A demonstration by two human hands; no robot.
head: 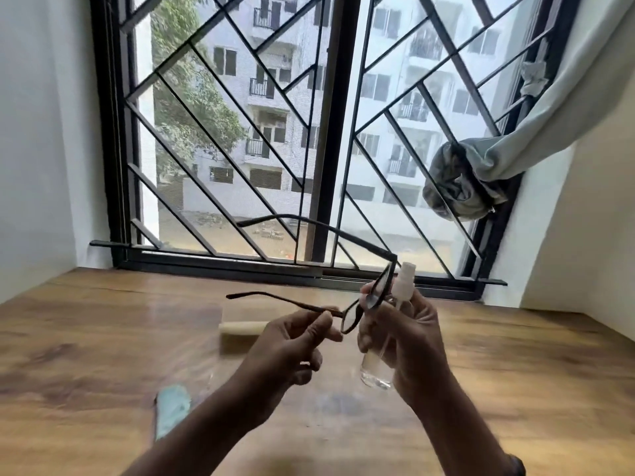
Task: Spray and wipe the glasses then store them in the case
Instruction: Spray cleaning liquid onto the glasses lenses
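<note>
Dark-framed glasses (354, 312) with both temples unfolded are held above the wooden table (103, 338). My left hand (292, 348) pinches one temple near the hinge. A small clear spray bottle (378, 369) with a white nozzle sits upright in my right hand (409, 341), its nozzle right beside the lenses. A cream, tube-shaped case (240, 327) lies on the table behind my left hand. On the table near my left forearm lies a light blue cloth (171, 408), blurred.
A barred window (309, 132) stands directly behind the table. A grey curtain (481, 173) is bunched and knotted at the right. White walls close in on both sides.
</note>
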